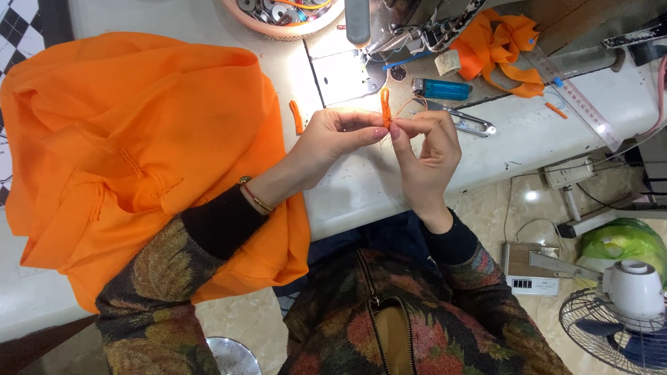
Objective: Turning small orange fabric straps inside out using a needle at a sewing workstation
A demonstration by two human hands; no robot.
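Note:
Both hands meet over the white sewing table (361, 187) and pinch a small orange fabric loop (385, 105) that stands upright between the fingertips. My left hand (333, 135) grips it from the left, and my right hand (427, 149) grips it from the right. A thin orange thread trails from the loop toward the right. A large orange garment (132, 153) lies heaped on the table to the left, under my left forearm. Another small orange strip (297, 117) lies on the table just left of my left hand.
A sewing machine (410, 24) stands at the far edge, with a bowl of bobbins (281, 14) beside it. Near it lie a blue lighter (445, 89), thread snips (469, 121), a ruler (580, 104) and orange scraps (497, 45). On the floor at right stand a fan (618, 316) and a green bag (625, 239).

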